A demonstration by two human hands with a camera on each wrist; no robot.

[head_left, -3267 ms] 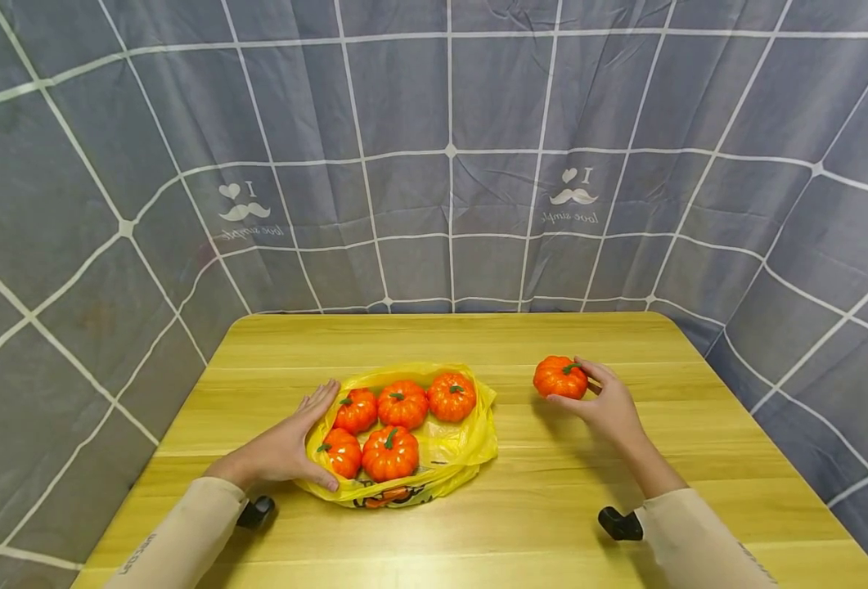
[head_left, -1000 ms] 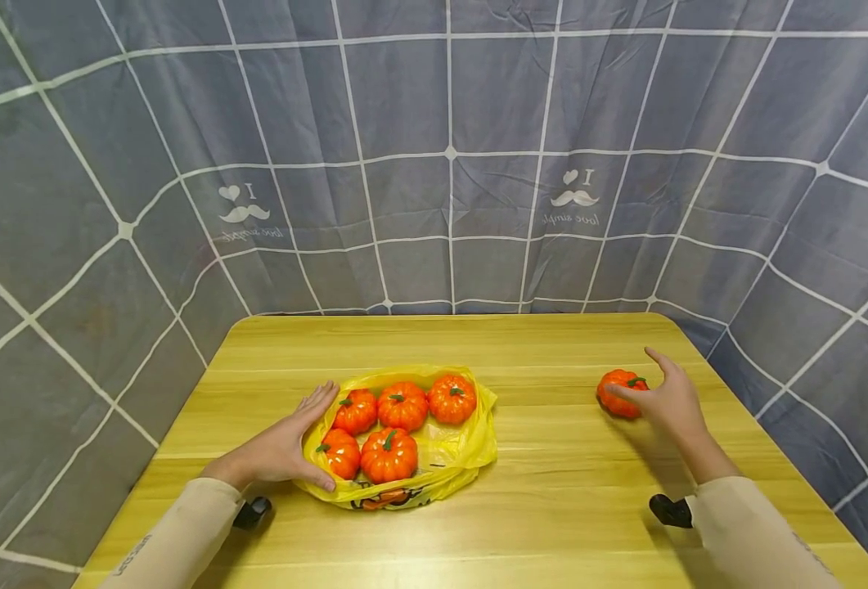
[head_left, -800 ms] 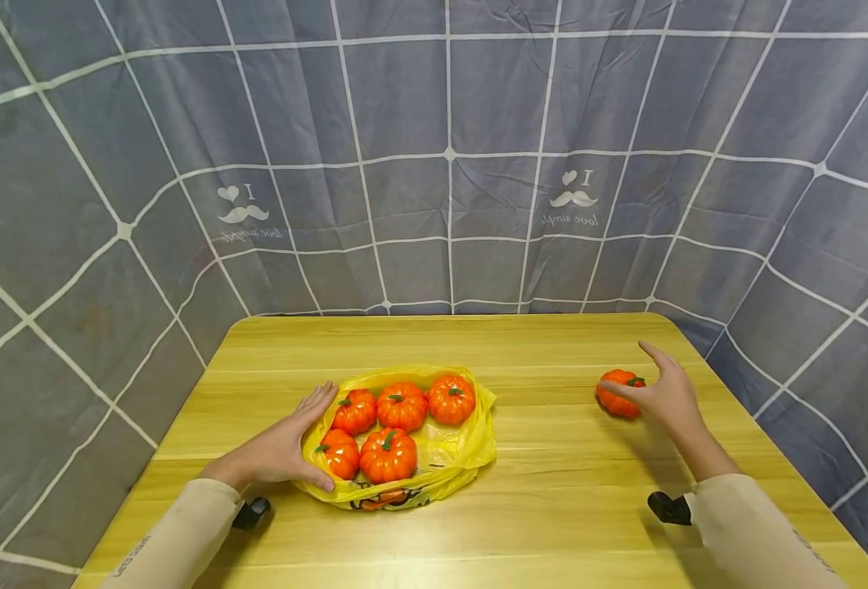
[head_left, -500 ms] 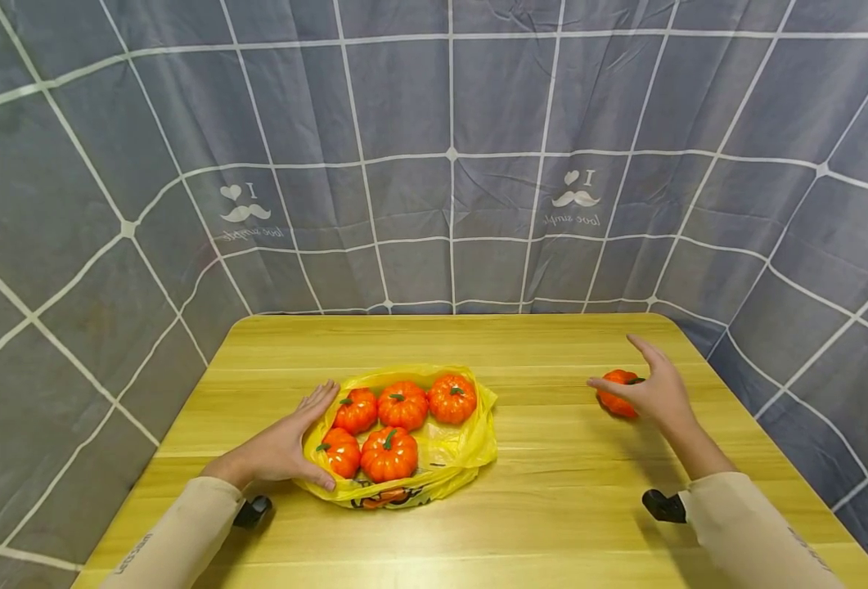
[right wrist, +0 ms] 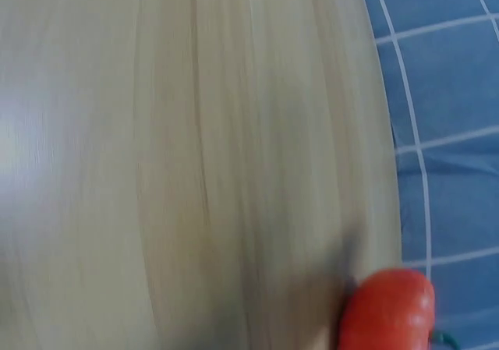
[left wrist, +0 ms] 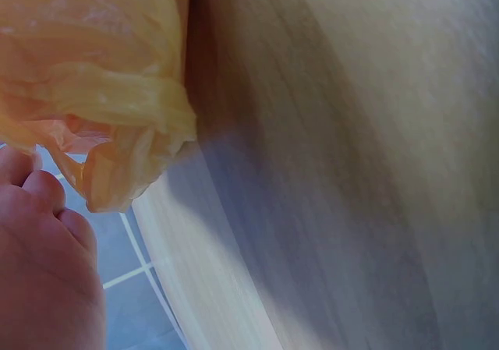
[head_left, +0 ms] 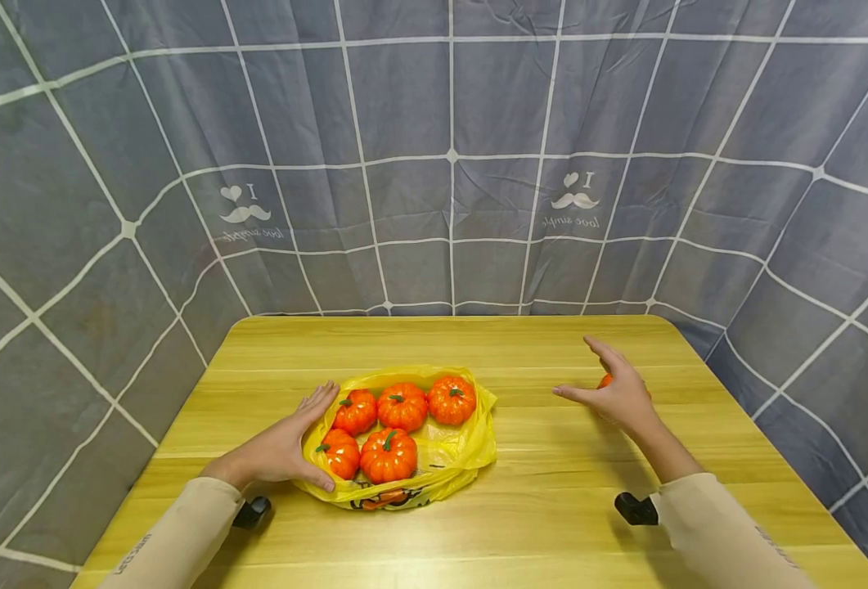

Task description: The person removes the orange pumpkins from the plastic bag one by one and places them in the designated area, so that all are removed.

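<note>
A yellow plastic bag (head_left: 444, 442) lies on its base with its mouth spread wide, and several small orange pumpkins (head_left: 389, 455) with green stems sit inside. My left hand (head_left: 286, 446) holds the bag's left side, thumb over the front rim and fingers along the back. In the left wrist view, bent fingers (left wrist: 43, 190) lie against the bag's edge. My right hand (head_left: 613, 401) is held over the table with thumb and fingers spread, nothing between them. Behind it one more pumpkin (head_left: 605, 380) is mostly hidden; the right wrist view shows this pumpkin (right wrist: 387, 311) at the lower right.
Both hands are over a light wooden table (head_left: 522, 507). A grey curtain (head_left: 404, 196) with white grid lines hangs behind and on both sides. Black wrist mounts (head_left: 636, 509) stick out below the sleeves.
My right hand set its pumpkin down at the right and let go. It has since moved left with its fingers spread. The left hand and bag stay put.
</note>
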